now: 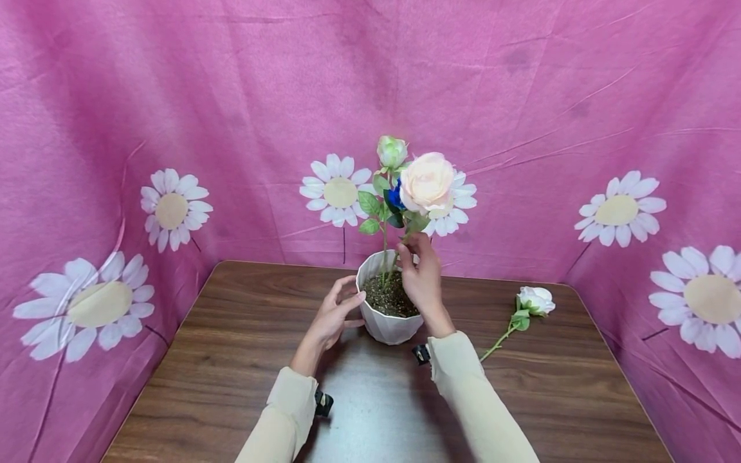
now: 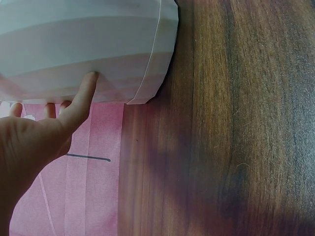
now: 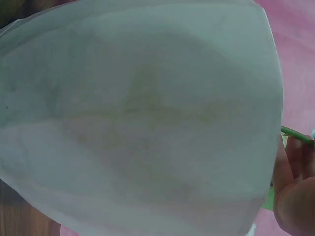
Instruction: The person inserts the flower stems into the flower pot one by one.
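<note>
A white faceted flower pot (image 1: 391, 326) with dark soil (image 1: 389, 297) stands near the table's back edge. My left hand (image 1: 334, 312) rests on its left side with fingers spread; the left wrist view shows a fingertip against the pot wall (image 2: 59, 54). My right hand (image 1: 424, 276) reaches over the pot's right rim and pinches the green stem (image 3: 297, 134) of a pale pink rose (image 1: 427, 182). Beside that rose, a greenish-white rose (image 1: 392, 152) stands upright in the soil, and a blue flower (image 1: 396, 195) shows partly behind. The lower end of the pinched stem is hard to make out.
A white rose (image 1: 536, 301) with a leafy stem lies on the brown wooden table (image 1: 231, 379), right of the right forearm. Pink cloth (image 1: 255, 83) printed with large daisies hangs behind and along both sides of the table.
</note>
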The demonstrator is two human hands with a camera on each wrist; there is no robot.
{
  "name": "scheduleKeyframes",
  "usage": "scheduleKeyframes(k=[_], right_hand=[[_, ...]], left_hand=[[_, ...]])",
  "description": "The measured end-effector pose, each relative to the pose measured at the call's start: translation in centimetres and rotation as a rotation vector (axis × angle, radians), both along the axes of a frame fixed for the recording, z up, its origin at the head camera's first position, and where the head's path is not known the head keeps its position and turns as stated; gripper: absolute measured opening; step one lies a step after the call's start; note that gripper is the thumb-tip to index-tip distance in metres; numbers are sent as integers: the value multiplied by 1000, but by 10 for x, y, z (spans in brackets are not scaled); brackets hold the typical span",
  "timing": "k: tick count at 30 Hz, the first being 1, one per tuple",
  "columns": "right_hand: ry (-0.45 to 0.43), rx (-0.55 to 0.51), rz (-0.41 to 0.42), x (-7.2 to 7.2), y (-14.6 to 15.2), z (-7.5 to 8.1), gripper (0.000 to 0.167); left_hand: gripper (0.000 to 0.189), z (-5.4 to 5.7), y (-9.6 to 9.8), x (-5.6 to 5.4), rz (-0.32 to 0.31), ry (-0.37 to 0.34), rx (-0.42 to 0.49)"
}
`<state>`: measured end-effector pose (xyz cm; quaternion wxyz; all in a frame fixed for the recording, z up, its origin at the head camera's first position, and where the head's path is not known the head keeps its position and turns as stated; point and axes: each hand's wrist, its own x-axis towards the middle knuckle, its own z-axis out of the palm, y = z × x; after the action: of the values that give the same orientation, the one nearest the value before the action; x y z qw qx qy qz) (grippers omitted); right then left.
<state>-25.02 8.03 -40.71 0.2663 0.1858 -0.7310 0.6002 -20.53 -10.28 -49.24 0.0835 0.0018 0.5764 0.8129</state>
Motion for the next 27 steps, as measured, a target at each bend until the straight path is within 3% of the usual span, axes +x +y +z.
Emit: scheduleKeyframes(k=[10, 17, 27], right_hand=[[-18, 78, -9, -7, -5, -4, 10], [47, 123, 28, -11, -11, -7, 6], [130, 237, -28, -16, -15, -15, 7]], left_hand=[[54, -1, 0, 0, 2, 3, 0], [54, 0, 0, 0, -2, 8, -8], [55, 2, 0, 1, -8, -7, -16]])
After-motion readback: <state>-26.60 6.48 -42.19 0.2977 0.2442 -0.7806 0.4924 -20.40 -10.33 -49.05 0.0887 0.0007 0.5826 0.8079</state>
